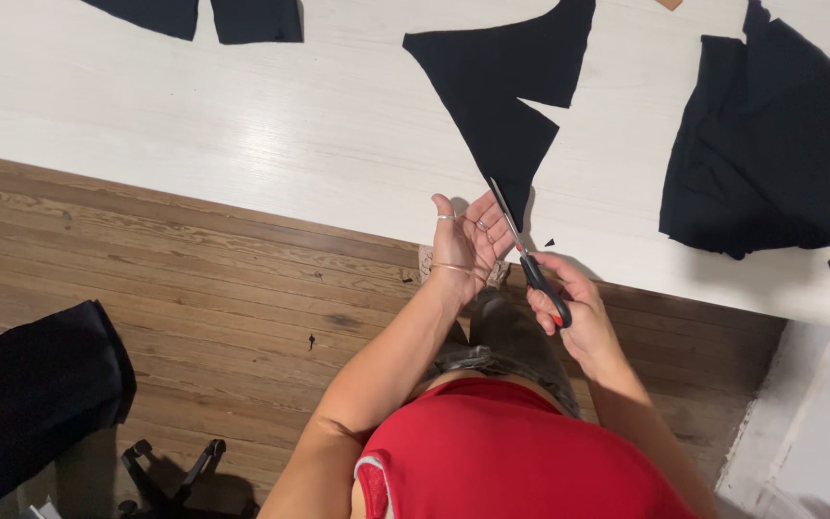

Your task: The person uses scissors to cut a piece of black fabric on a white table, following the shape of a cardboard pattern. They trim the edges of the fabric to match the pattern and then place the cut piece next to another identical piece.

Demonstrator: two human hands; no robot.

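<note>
Several cut black fabric pieces lie spread on the long white wooden table (pixel 271 125): a big crumpled heap of black cloth (pixel 780 144) at the right, two dark offcuts (pixel 242 19) at the far left. By that showing, much cutting looks done. The pointed black fabric panel (pixel 506 106) in the middle is under the blades now, its near tip only partly cut. The right hand (pixel 569 308) is closed through the handles of the black-handled scissors (pixel 525 250), blades slightly parted. The left hand (pixel 468 240) has fingers loosely spread, steadying the panel's near tip.
</note>
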